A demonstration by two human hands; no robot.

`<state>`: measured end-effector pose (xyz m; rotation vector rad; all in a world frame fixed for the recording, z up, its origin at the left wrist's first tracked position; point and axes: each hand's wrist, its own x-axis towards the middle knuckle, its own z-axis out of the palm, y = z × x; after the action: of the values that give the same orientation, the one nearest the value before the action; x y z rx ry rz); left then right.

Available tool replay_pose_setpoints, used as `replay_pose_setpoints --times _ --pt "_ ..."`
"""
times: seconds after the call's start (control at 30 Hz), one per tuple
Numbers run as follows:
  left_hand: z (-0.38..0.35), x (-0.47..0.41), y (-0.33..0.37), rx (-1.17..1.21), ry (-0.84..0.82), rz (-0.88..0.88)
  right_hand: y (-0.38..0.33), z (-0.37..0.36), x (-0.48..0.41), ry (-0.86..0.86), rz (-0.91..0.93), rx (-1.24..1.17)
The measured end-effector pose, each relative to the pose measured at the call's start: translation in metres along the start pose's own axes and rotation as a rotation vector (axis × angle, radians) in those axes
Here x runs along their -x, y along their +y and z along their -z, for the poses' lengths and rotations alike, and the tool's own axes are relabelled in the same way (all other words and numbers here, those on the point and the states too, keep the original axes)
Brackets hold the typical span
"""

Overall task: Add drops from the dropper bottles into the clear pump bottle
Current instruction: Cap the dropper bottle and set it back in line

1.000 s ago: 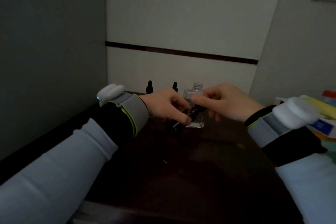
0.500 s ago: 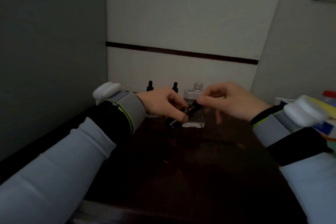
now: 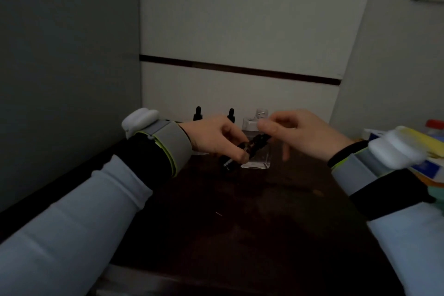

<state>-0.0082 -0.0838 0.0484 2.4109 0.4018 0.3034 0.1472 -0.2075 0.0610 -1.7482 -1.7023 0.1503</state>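
My left hand grips a small dark dropper bottle, tilted with its base toward me and its cap up to the right. My right hand pinches the bottle's black cap between thumb and forefinger. Directly behind them the clear square pump bottle stands on the dark table, its open threaded neck showing above my fingers, with no pump on it. Two more dropper bottles stand upright at the back wall, only their black tops visible.
The dark wooden table runs to a grey wall on the left and a white wall behind. At the right edge lie a stack of coloured boxes and a red-lidded jar.
Both hands have lifted slightly with the dropper bottle, and my right hand has shifted its fingers on the cap. The clear bottle has stayed put.
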Motion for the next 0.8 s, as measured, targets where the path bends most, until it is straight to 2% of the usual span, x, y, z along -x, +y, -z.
replay_pose_setpoints --times 0.07,0.2,0.33,0.4,0.57,0.73,0.8 --pt "-0.001 -0.001 -0.001 0.005 0.009 -0.014 0.001 -0.001 0.0 -0.045 0.011 -0.072" --pt "-0.002 0.0 0.0 -0.024 -0.004 -0.017 0.003 -0.004 -0.004 0.045 -0.03 0.08" --pt "-0.001 0.0 -0.001 -0.032 0.009 0.01 0.003 -0.001 -0.002 -0.098 0.021 -0.085" --pt "0.0 0.0 -0.001 -0.059 0.018 0.017 0.004 -0.005 -0.002 -0.102 0.031 -0.005" --pt "-0.007 -0.002 0.007 -0.159 0.103 -0.024 0.009 -0.009 -0.008 0.059 0.011 0.254" --pt "0.003 0.001 0.003 -0.154 0.166 -0.006 0.007 -0.014 -0.006 0.012 0.08 -0.019" --pt "0.008 0.004 0.0 -0.151 0.159 -0.007 0.008 -0.016 -0.007 -0.016 0.099 -0.052"
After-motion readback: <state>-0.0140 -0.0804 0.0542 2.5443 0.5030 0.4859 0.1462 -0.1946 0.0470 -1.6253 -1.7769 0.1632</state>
